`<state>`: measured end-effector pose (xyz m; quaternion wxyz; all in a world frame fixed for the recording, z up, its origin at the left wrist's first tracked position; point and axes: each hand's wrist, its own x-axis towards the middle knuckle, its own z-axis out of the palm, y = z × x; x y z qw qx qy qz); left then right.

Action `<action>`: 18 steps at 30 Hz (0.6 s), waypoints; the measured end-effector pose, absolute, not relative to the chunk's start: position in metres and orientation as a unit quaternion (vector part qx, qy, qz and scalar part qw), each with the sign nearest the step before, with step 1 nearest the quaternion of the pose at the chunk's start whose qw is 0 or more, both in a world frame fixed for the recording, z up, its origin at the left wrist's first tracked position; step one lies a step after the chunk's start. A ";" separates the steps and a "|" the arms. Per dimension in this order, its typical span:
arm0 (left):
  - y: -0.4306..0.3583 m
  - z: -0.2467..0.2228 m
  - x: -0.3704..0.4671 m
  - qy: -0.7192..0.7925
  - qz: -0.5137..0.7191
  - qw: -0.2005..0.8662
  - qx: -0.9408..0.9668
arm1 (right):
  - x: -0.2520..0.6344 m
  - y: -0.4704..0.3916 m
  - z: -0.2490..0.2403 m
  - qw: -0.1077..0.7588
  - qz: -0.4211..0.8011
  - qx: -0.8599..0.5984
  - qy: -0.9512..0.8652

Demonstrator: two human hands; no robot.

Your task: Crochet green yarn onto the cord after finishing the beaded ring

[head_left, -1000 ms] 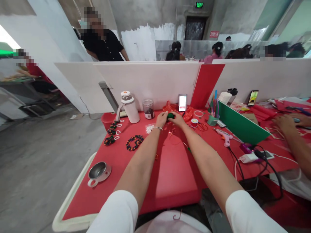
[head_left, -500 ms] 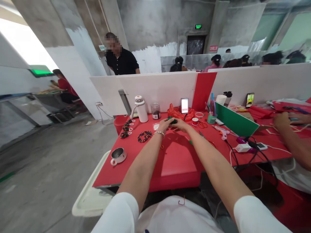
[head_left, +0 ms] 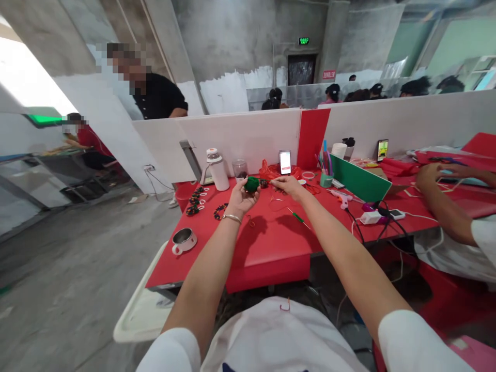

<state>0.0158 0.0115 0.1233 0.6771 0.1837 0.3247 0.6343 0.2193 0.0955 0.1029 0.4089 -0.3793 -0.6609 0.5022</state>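
My left hand (head_left: 243,199) cupped a green ball (head_left: 252,184), fingers curled round it above the red table (head_left: 267,248), while my right hand (head_left: 285,186) reached in just beside it, fingertips close together — gripping what, if anything, I couldn't tell. Left to right sat a mug (head_left: 184,241), a dark multicoloured ring (head_left: 216,212), a green-handled tool (head_left: 298,217) — and a green board (head_left: 360,178).

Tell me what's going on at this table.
Someone is working with both hands over a red table. The left hand holds a dark green ball, apparently yarn, while the right hand is to its right, fingertips close together; what they pinch is too small to tell. A green-handled tool lies on the table in front of them, and a lit phone stands behind.
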 end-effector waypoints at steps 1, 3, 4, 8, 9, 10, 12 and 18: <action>0.008 0.122 0.015 0.322 0.634 0.681 0.175 | 0.221 0.093 0.101 0.407 0.506 -0.380 -0.659; 0.002 0.121 0.014 0.317 0.633 0.689 0.159 | 0.224 0.089 0.098 0.402 0.512 -0.383 -0.656; 0.001 0.121 0.014 0.313 0.632 0.692 0.154 | 0.226 0.088 0.096 0.399 0.514 -0.385 -0.654; -0.002 0.121 0.012 0.300 0.621 0.709 0.144 | 0.230 0.085 0.093 0.406 0.528 -0.389 -0.637; -0.001 0.119 0.012 0.302 0.618 0.712 0.143 | 0.230 0.084 0.093 0.414 0.533 -0.389 -0.628; 0.000 0.117 0.012 0.307 0.615 0.713 0.141 | 0.230 0.083 0.093 0.422 0.536 -0.390 -0.618; 0.003 0.109 0.013 0.324 0.609 0.711 0.134 | 0.228 0.080 0.094 0.452 0.550 -0.380 -0.590; 0.012 0.076 0.009 0.349 0.604 0.712 0.084 | 0.219 0.068 0.092 0.545 0.622 -0.275 -0.490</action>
